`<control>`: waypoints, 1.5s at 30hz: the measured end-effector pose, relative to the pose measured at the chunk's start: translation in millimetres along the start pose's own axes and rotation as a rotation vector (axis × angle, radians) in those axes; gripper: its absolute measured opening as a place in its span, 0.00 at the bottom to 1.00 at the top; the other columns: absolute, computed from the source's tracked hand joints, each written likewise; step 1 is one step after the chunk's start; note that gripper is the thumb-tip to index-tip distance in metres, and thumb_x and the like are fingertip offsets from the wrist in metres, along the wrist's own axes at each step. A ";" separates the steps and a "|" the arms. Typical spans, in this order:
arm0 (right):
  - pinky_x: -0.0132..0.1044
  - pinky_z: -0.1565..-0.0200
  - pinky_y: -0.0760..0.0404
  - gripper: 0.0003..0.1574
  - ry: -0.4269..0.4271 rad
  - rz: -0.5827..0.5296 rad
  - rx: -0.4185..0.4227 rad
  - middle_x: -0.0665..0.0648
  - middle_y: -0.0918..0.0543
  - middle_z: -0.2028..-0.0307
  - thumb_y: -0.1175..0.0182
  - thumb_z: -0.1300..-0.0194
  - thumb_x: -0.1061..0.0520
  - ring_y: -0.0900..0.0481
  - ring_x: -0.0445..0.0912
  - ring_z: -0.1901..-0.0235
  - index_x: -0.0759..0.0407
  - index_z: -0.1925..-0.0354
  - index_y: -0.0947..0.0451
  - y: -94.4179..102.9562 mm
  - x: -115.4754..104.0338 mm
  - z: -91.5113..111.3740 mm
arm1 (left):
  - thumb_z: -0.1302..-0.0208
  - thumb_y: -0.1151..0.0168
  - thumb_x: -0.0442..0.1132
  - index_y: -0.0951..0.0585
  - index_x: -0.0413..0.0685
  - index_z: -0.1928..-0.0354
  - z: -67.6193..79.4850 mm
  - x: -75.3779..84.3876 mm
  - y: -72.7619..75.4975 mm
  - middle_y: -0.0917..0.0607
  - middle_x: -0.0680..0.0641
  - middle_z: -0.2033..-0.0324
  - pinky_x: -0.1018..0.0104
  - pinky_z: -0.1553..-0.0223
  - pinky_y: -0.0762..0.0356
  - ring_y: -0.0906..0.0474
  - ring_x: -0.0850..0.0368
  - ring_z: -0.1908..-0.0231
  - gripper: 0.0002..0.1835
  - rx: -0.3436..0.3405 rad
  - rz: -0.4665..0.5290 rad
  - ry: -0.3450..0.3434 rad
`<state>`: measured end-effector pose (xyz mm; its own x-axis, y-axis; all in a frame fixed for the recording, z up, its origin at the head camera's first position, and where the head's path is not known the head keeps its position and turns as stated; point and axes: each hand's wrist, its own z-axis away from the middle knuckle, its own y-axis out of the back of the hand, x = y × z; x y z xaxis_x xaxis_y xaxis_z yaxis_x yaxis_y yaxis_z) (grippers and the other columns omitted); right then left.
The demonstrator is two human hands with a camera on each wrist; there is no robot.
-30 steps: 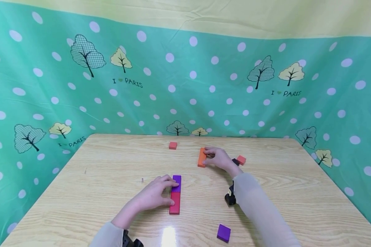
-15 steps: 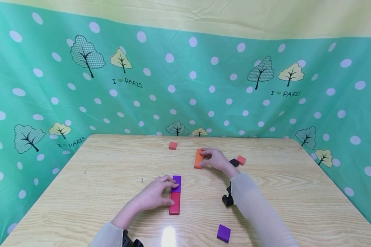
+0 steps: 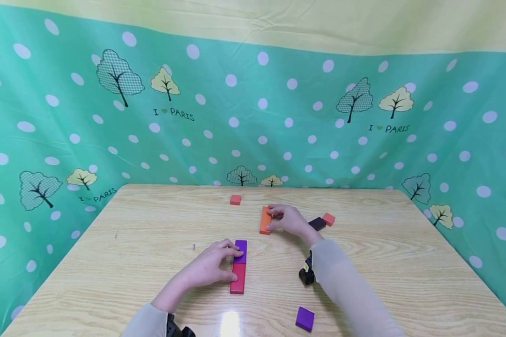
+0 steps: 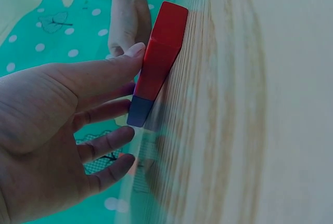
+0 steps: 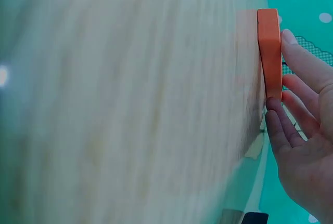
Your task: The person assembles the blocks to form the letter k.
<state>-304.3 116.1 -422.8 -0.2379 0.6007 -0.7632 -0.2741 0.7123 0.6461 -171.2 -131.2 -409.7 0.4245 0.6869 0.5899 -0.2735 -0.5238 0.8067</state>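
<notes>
In the head view, a purple block (image 3: 241,252) and a red block (image 3: 238,278) lie end to end on the table. My left hand (image 3: 208,266) rests its fingertips on the purple one and its thumb on the red one. The left wrist view shows the thumb against the red block (image 4: 162,47), fingers loosely spread. Farther off, my right hand (image 3: 289,220) touches an orange block (image 3: 264,221) from its right side. Seen from the right wrist, the thumb lies by the near part of the orange block (image 5: 269,52), other fingertips near its far end.
A small red block (image 3: 235,200) lies near the table's back edge. Behind the right wrist are a black block (image 3: 317,224) and another small red block (image 3: 329,219). A purple square block (image 3: 305,319) lies at the front. A patterned curtain (image 3: 211,182) hangs behind the table.
The right hand and the orange block have slid left and slightly nearer across the table, uncovering more of the black block. The left hand has stayed in place.
</notes>
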 end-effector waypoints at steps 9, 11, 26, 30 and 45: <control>0.39 0.46 0.28 0.34 0.006 -0.009 0.005 0.49 0.28 0.41 0.28 0.56 0.55 0.27 0.45 0.50 0.58 0.48 0.24 -3.5 -4.1 1.1 | 0.53 0.30 0.44 0.22 0.47 0.48 0.1 0.1 0.3 0.26 0.56 0.53 0.50 0.45 0.34 0.32 0.51 0.47 0.27 -0.002 0.006 -0.005; 0.39 0.46 0.28 0.36 0.014 -0.011 0.003 0.50 0.28 0.41 0.28 0.57 0.56 0.27 0.45 0.50 0.58 0.46 0.25 -4.4 -5.1 1.1 | 0.53 0.30 0.44 0.22 0.46 0.48 0.0 -0.1 0.5 0.26 0.56 0.53 0.50 0.45 0.34 0.32 0.51 0.47 0.27 -0.001 0.005 -0.007; 0.38 0.46 0.27 0.39 0.051 -0.019 0.001 0.53 0.27 0.43 0.27 0.58 0.54 0.25 0.46 0.50 0.61 0.46 0.26 -14.6 -11.6 -1.1 | 0.53 0.30 0.43 0.22 0.45 0.48 0.4 0.0 1.4 0.26 0.54 0.53 0.52 0.46 0.33 0.31 0.52 0.48 0.27 0.000 -0.015 -0.013; 0.39 0.47 0.28 0.39 0.054 -0.019 0.001 0.54 0.28 0.43 0.27 0.58 0.54 0.26 0.47 0.51 0.61 0.46 0.26 -17.0 -14.8 -0.9 | 0.53 0.30 0.43 0.22 0.46 0.48 -0.1 -0.4 1.7 0.26 0.54 0.53 0.52 0.45 0.33 0.31 0.52 0.48 0.27 -0.003 -0.013 -0.010; 0.37 0.49 0.26 0.38 0.071 0.027 0.000 0.54 0.26 0.45 0.27 0.58 0.54 0.25 0.46 0.54 0.60 0.46 0.25 -27.3 -19.3 -5.4 | 0.53 0.31 0.44 0.22 0.45 0.48 1.1 0.8 2.5 0.26 0.54 0.52 0.51 0.45 0.34 0.32 0.51 0.47 0.27 -0.006 0.011 -0.010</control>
<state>-297.3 83.1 -425.7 -0.3103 0.5923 -0.7435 -0.2670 0.6963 0.6662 -170.6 -132.5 -407.2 0.4301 0.6761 0.5983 -0.2830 -0.5283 0.8005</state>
